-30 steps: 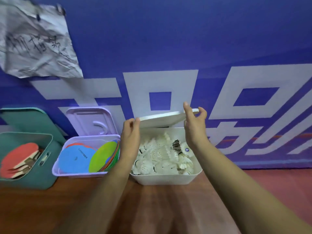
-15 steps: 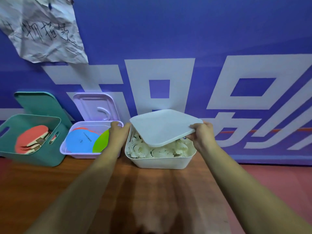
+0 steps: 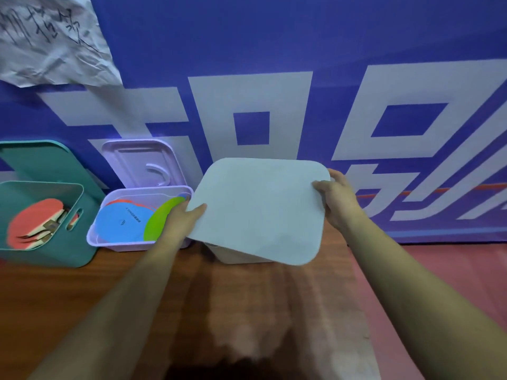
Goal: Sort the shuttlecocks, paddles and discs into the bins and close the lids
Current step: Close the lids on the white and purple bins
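1 wide-angle head view looks forward and down from above the near edge of the worktop (image 3: 41, 292), close over both forearms, facing the far blue banner (image 3: 274, 37).

Left grip (image 3: 184, 220), right grip (image 3: 338, 201) both pinching (thumbs on top).

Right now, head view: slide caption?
Left hand and right hand hold the white lid tilted over the white bin; green bin and lilac bin open.
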The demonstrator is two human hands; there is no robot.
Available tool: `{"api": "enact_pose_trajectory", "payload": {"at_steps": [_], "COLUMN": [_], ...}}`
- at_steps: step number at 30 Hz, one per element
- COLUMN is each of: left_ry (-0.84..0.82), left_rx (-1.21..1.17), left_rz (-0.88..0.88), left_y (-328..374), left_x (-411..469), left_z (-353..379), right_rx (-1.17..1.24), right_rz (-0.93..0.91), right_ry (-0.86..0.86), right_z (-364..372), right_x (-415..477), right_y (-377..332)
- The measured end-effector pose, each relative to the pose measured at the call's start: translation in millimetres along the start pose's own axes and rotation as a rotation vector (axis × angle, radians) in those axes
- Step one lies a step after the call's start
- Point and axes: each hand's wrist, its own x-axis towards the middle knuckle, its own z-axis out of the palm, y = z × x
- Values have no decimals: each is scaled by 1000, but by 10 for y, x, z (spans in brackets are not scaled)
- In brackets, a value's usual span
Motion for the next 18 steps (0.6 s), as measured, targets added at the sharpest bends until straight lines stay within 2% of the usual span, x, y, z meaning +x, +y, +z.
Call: {"api": "enact_pose_trajectory", "payload": {"at_steps": [3, 6, 9, 18], "left_ry": [109, 231, 262, 286], "left_rx": [39, 38, 67, 377], "left_rz": [-27, -107, -98, 86], "left_y": [-239, -415, -499, -581], "left_x": [-7, -15, -3, 89], "left_z": [122, 279, 408, 551], "right_rx": [-255, -537, -799, -1018], "right_rz": [-11, -11, -74, -273], "right_ry": [134, 126, 121, 222], "right_z": [48, 64, 2, -74], "right_x": [150, 196, 320, 617], "right_y": [122, 249, 485, 881]}}
